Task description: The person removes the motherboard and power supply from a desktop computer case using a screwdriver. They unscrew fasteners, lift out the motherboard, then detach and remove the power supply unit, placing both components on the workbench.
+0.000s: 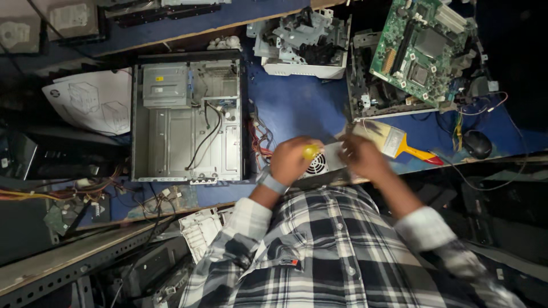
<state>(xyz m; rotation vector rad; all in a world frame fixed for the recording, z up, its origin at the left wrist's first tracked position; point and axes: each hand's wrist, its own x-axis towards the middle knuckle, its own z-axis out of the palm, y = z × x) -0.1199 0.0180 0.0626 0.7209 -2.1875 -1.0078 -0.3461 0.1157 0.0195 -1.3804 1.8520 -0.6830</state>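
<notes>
An opened desktop case (pixel 187 117) lies on the blue workbench (pixel 297 105), a green motherboard (pixel 425 48) propped well apart to its right — between them, at the bench's near edge, sits the metal power supply (pixel 325 162) with its round fan grille. It looks heavy, stiff and sharp-edged, best gripped by its flat sides, not the grille. The left hand (pixel 291 159) is closed around a yellow-handled screwdriver (pixel 310 152) against it; the right hand (pixel 361 157) presses on the box, fingers curled, just beside a paintbrush (pixel 394 141).

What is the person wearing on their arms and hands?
Both hands are bare, no gloves. The left hand has a grey band at its wrist. The right hand wears nothing. Both arms have black-and-white checked shirt sleeves, with the cuffs turned back to show a white lining.
</notes>
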